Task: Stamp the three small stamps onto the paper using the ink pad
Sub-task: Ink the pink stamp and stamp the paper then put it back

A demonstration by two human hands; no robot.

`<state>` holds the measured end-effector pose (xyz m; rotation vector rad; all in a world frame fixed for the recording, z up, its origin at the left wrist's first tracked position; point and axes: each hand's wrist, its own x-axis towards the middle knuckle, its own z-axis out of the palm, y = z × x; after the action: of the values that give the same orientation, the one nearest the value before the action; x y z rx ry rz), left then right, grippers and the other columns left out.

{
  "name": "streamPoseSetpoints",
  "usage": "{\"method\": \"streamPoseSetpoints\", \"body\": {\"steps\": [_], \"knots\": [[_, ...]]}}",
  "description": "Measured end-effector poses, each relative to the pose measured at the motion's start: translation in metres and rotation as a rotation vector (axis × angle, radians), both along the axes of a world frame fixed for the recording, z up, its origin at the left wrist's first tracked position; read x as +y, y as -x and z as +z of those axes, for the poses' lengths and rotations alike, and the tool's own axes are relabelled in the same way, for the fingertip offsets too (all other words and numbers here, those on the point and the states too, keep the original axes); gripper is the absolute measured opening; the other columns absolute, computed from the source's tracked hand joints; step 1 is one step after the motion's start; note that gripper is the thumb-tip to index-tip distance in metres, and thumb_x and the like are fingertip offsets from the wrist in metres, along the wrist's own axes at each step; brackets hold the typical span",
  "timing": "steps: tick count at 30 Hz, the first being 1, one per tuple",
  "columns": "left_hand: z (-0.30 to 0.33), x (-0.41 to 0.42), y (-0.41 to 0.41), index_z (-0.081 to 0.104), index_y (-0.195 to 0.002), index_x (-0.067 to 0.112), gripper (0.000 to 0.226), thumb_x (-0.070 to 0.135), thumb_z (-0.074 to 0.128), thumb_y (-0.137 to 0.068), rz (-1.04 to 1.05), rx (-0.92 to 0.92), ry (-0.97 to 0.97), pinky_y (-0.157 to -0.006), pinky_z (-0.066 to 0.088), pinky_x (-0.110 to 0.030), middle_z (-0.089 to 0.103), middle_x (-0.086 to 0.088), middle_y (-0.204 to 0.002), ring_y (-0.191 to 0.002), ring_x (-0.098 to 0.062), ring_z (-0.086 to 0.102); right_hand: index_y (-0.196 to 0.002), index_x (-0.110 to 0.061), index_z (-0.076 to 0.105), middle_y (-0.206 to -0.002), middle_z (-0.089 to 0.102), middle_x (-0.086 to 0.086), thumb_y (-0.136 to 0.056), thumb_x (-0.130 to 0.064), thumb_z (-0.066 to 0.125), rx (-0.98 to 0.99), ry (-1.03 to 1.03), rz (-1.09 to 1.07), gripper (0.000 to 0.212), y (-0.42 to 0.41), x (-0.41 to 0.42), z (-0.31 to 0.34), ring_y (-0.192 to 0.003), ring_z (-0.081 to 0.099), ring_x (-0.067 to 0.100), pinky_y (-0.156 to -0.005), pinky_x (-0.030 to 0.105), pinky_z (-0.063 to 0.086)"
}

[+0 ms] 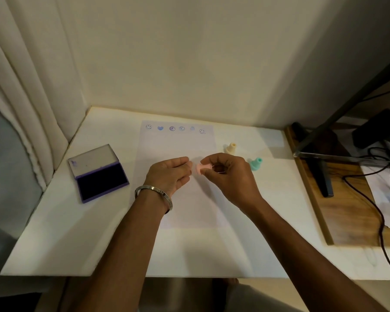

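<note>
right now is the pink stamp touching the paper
Apart. The head view shows the pink stamp pinched sideways in the right hand, lifted above the paper, with the left hand open beside it.

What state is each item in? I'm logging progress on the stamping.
Purple ink pad: lid open.
Pink stamp: held sideways by right hand.
Left hand: open, empty.
Cream stamp: upright.
Teal stamp: upright.
White paper: flat, six prints along top.
</note>
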<state>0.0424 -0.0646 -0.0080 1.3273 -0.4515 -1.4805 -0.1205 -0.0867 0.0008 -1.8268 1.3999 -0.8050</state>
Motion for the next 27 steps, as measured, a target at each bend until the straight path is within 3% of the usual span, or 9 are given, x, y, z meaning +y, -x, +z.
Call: {"method": "streamPoseSetpoints", "body": {"steps": [4,7,11,16,21,27], "knots": [[0.002,-0.001,-0.006,0.069,-0.093,0.014,0.012,0.01,0.071,-0.082,0.071,0.011,-0.038,-0.066,0.056,-0.02,0.071,-0.002,-0.09,-0.082,-0.014,0.067,-0.1,-0.016,0.076,-0.091,0.073,-0.01,-0.086,-0.017,0.075,0.102,-0.001,-0.015,0.014,0.01,-0.007,0.0,-0.075,0.066,0.003,-0.065,0.006,0.047],[0.002,-0.001,-0.009,0.069,-0.088,0.019,0.009,0.011,0.07,-0.083,0.067,-0.004,-0.06,-0.065,0.053,-0.022,0.071,0.0,-0.09,-0.08,-0.013,0.066,-0.097,-0.017,0.076,-0.089,0.074,-0.011,-0.086,-0.02,0.075,0.183,0.021,-0.029,0.011,0.021,-0.011,0.007,-0.076,0.067,0.002,-0.067,0.009,0.05],[0.003,-0.001,-0.011,0.068,-0.084,0.022,0.007,0.015,0.068,-0.084,0.076,-0.013,-0.067,-0.063,0.051,-0.023,0.071,0.002,-0.089,-0.082,-0.013,0.066,-0.092,-0.02,0.076,-0.09,0.073,-0.008,-0.083,-0.026,0.077,0.279,0.088,-0.069,0.011,0.036,-0.025,0.027,-0.075,0.068,0.003,-0.071,0.022,0.055],[0.004,-0.002,-0.011,0.066,-0.087,0.024,0.004,0.028,0.067,-0.086,0.085,-0.025,-0.081,-0.061,0.048,-0.023,0.071,0.003,-0.093,-0.086,-0.013,0.067,-0.099,-0.022,0.073,-0.084,0.07,-0.006,-0.082,-0.03,0.077,0.394,0.176,-0.158,0.019,0.054,-0.069,0.049,-0.069,0.061,-0.003,-0.06,0.012,0.043],[0.003,-0.004,-0.01,0.064,-0.088,0.024,0.007,0.031,0.064,-0.088,0.076,-0.027,-0.09,-0.061,0.048,-0.023,0.071,0.004,-0.092,-0.082,-0.011,0.066,-0.1,-0.012,0.072,-0.095,0.069,0.003,-0.083,-0.022,0.078,0.582,0.152,-0.173,0.021,0.062,-0.123,0.047,-0.078,0.057,0.012,-0.06,0.015,0.038],[0.003,-0.006,-0.011,0.064,-0.089,0.024,0.009,0.034,0.063,-0.088,0.074,-0.036,-0.098,-0.059,0.047,-0.023,0.071,0.005,-0.091,-0.082,-0.01,0.066,-0.103,-0.007,0.073,-0.104,0.071,0.011,-0.084,-0.018,0.076,0.745,0.087,-0.134,0.022,0.059,-0.16,0.026,-0.091,0.062,0.023,-0.079,0.031,0.05]]}}
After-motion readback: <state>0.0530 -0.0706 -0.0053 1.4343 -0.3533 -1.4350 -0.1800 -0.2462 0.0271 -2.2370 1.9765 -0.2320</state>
